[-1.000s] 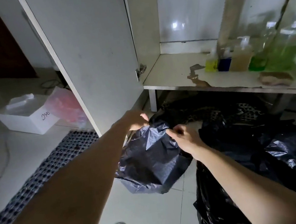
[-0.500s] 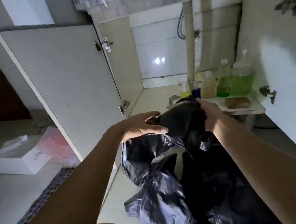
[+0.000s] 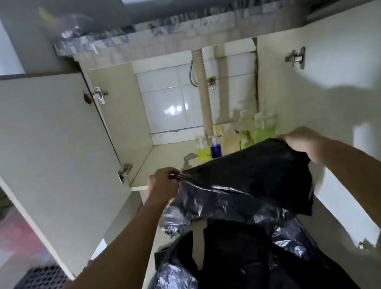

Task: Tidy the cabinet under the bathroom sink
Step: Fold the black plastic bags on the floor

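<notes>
Two hands are seen in the head view: a black plastic bag (image 3: 246, 180) is pinched at nine o'clock by the left hand (image 3: 163, 183) and gripped at two o'clock by the right hand (image 3: 303, 144), before the open cabinet (image 3: 145, 178). Bottles (image 3: 214, 147) stand at twelve o'clock. Tension should be kept even so a flat fold is made.

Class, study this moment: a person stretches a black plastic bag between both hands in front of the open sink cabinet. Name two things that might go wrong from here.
1. The black bag hangs right in front of the pump bottles on the cabinet shelf; swinging it inward may topple them.
2. The left hand pinches a thin, bunched corner while the right hand pulls the other edge; the film may tear or slip free.
</notes>
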A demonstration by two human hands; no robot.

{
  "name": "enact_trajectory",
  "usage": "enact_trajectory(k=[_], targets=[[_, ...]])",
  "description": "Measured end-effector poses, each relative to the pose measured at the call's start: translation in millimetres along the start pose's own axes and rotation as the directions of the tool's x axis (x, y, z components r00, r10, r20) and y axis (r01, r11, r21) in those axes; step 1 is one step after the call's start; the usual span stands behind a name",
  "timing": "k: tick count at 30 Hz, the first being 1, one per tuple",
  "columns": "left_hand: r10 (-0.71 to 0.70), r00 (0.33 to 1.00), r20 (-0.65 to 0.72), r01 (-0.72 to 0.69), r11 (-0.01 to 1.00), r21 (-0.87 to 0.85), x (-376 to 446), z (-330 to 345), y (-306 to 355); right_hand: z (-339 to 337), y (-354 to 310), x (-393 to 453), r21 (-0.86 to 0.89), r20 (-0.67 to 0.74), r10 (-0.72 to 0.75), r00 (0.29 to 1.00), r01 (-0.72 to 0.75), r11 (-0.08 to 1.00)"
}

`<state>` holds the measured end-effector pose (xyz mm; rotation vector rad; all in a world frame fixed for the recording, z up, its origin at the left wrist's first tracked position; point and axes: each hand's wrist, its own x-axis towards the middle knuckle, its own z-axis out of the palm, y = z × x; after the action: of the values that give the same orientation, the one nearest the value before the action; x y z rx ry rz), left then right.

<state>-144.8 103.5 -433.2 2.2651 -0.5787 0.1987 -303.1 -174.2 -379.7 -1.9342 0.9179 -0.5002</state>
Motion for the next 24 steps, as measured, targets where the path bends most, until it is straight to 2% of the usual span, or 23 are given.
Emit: enact_trajectory(k=[1,2,3,6,8,11,13,15,16,17,19,20,22,24], targets=[[0.016,0.999,-0.035,-0.017,1.000,-0.026,2,2,14,-13,2,2,-0.222,-0.081,-0.057,0.995,0.038,0.974],[0.054,0.997,-0.049,-0.055,0.998,-0.021,4,4,31,-23,0,2,-0.365,-0.128,-0.137,0.982,0.082,0.927],[0.107,0.993,-0.046,-0.107,0.994,0.004,5,6,49,-30,-4,-1,-0.430,-0.112,-0.202,0.973,0.136,0.893],[0.287,0.957,0.041,-0.289,0.954,0.076,5,16,107,-44,-26,-17,-0.432,0.111,-0.259,0.959,0.281,0.857],[0.397,0.914,0.082,-0.405,0.907,0.120,0,22,140,-49,-36,-25,-0.487,0.241,-0.278,0.930,0.364,0.794],[0.496,0.860,0.121,-0.509,0.850,0.134,-10,25,173,-37,-38,-36,-0.443,0.441,-0.214,0.872,0.418,0.793],[0.538,0.828,0.158,-0.552,0.831,0.065,-15,28,182,-21,-30,-32,-0.489,0.414,-0.283,0.865,0.474,0.732],[0.579,0.795,0.180,-0.601,0.791,0.113,-19,32,181,-13,-23,-25,-0.502,0.238,-0.390,0.889,0.457,0.735],[0.566,0.802,0.190,-0.595,0.787,0.166,-17,37,176,-13,-20,-20,-0.497,0.127,-0.412,0.902,0.417,0.761],[0.506,0.836,0.212,-0.544,0.814,0.201,-15,40,171,-15,-17,-15,-0.479,0.026,-0.397,0.917,0.360,0.801],[0.262,0.905,0.336,-0.326,0.933,0.151,-6,45,157,-21,-13,-8,-0.408,-0.136,-0.342,0.930,0.262,0.874],[0.150,0.896,0.418,-0.211,0.972,0.103,-2,46,151,-24,-11,-6,-0.379,-0.195,-0.311,0.930,0.221,0.898],[-0.015,0.808,0.589,-0.066,0.991,0.116,0,42,140,-27,-7,-1,-0.345,-0.279,-0.258,0.925,0.155,0.926],[-0.201,0.652,0.731,0.053,0.974,0.220,-5,38,130,-25,-7,-1,-0.332,-0.304,-0.229,0.925,0.123,0.935]])
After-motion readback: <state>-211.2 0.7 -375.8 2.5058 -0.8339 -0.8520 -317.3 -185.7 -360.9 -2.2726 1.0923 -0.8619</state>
